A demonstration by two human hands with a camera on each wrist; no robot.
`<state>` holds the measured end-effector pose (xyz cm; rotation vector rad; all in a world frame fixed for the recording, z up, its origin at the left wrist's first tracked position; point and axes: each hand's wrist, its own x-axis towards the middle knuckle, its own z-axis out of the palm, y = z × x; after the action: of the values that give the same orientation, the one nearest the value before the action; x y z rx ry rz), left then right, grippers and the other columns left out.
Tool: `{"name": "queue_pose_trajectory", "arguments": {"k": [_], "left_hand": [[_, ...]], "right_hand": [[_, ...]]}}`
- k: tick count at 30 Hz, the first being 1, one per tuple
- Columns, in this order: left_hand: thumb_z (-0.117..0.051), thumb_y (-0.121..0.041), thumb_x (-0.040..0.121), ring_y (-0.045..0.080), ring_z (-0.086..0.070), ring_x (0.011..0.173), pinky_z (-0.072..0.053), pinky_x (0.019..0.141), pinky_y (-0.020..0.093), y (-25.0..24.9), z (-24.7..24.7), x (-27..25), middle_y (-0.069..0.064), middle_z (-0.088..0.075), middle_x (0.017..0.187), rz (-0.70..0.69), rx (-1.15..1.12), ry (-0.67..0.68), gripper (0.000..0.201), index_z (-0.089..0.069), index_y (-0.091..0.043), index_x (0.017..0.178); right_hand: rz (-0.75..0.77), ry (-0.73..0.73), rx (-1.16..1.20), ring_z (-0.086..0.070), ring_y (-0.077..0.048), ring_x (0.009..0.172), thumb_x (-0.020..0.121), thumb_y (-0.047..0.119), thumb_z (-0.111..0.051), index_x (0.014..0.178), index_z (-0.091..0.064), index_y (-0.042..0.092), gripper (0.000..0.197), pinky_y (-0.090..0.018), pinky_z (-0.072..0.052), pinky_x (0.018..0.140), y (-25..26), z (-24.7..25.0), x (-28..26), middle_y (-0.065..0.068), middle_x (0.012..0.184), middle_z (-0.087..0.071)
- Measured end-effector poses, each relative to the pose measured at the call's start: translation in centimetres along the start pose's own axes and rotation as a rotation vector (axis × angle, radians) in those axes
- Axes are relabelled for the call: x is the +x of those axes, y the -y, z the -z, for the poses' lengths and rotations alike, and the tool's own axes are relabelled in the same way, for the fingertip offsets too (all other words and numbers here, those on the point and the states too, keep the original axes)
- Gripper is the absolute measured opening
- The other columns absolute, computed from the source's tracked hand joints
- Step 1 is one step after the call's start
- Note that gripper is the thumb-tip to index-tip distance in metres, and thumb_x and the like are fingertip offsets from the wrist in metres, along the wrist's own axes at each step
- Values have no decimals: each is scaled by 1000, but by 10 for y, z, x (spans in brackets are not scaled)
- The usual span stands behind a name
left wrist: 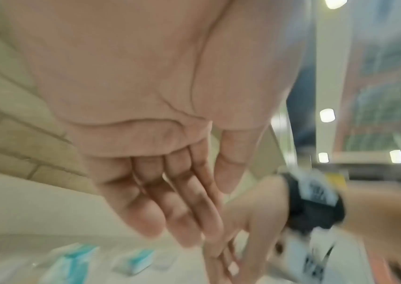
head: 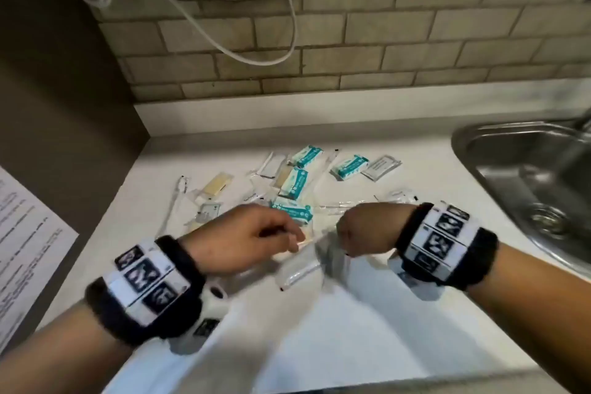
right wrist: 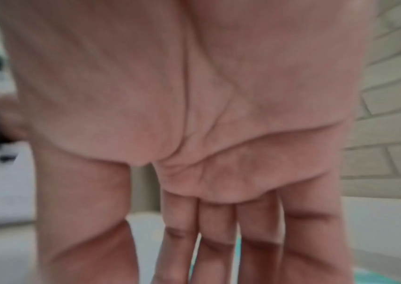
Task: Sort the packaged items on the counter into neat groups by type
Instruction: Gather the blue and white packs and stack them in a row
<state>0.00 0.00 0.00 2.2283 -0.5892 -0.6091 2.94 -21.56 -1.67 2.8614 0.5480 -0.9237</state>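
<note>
Both hands hover extended and empty, left hand (head: pixel 243 235) and right hand (head: pixel 364 230), over blurred clear plastic packets (head: pixel 300 269), risking scattering teal-and-white pouches (head: pixel 292 211).

A white counter (head: pixel 335 323) has bare room along its near edge, in front of both hands. Farther back, a loose scatter of teal packets (head: pixel 295 184), clear sachets (head: pixel 381 167) and wrapped sticks (head: pixel 174 201) fills the middle. A steel sink (head: pixel 527 182) bounds the right side, a dark panel (head: pixel 64 99) and a printed sheet (head: pixel 28 233) the left, and a tiled wall (head: pixel 383 41) closes the back.
</note>
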Motion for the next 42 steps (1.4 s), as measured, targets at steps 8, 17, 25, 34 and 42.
{"name": "queue_pose_trajectory", "arguments": {"k": [8, 17, 25, 34, 42], "left_hand": [[-65, -21, 81, 25, -53, 115, -47, 97, 39, 54, -15, 118, 1, -55, 123, 101, 765, -60, 44, -60, -21, 125], [-71, -41, 76, 24, -43, 117, -43, 96, 36, 63, -17, 147, 5, -50, 123, 135, 828, -87, 57, -55, -21, 127], [-58, -41, 86, 15, -56, 71, -42, 59, 29, 56, -3, 163, 1, -60, 98, 142, 417, -306, 37, -38, -20, 109], [-72, -75, 60, 25, -58, 95, -46, 72, 31, 66, 17, 200, 8, -53, 117, 445, 583, -315, 94, -45, -14, 126], [-84, -48, 61, 20, -55, 84, -45, 70, 26, 57, 32, 212, -1, -62, 101, 415, 504, -299, 64, -53, -21, 110]], "right_hand": [[-91, -114, -5, -61, -28, 108, 75, 21, -78, 124, -59, 14, 53, -31, -50, 81, -30, -11, 55, -7, 121, -59], [-172, -48, -154, -52, -20, 82, 51, 31, -70, 103, -48, 42, 57, -44, -55, 67, -60, -36, 103, 5, 100, -59], [-145, -253, 208, -59, -30, 99, 75, 30, -73, 122, -45, 11, 58, -36, -51, 78, -60, 28, 88, -10, 113, -55], [-224, -265, 28, -64, -35, 92, 72, 14, -74, 101, -59, 14, 33, -34, -54, 73, -104, 65, 140, -8, 117, -53], [-142, -231, -63, -60, -29, 99, 56, 27, -80, 85, -58, 23, 36, -31, -47, 67, -122, 58, 170, -1, 84, -61]]}}
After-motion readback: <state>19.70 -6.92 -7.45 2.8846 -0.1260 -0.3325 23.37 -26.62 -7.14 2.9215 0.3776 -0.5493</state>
